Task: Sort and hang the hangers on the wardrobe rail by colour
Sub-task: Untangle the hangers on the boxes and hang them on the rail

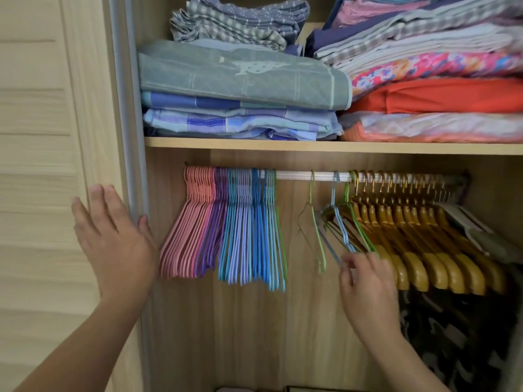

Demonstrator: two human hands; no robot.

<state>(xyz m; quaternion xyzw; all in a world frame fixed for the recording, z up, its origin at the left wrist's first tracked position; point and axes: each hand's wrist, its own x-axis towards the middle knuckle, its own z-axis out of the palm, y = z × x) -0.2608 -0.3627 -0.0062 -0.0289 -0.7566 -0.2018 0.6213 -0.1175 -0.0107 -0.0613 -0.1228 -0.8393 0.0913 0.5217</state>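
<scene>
A white wardrobe rail (297,175) runs under the shelf. At its left end hang grouped hangers: pink (185,236), purple (210,233), then light blue and blue (252,233). In the middle gap hang a thin green hanger (315,222), a light blue hanger (339,222) and another green hanger (355,219). Several wooden hangers (418,241) fill the right part. My right hand (365,284) pinches the lower end of the light blue hanger. My left hand (113,236) rests flat, fingers straight, on the wardrobe door edge (133,137).
Folded bedding (240,77) is stacked on the wooden shelf (311,145) above the rail. A slatted door (39,165) stands at the left. Dark patterned fabric (452,340) hangs at the lower right under the wooden hangers.
</scene>
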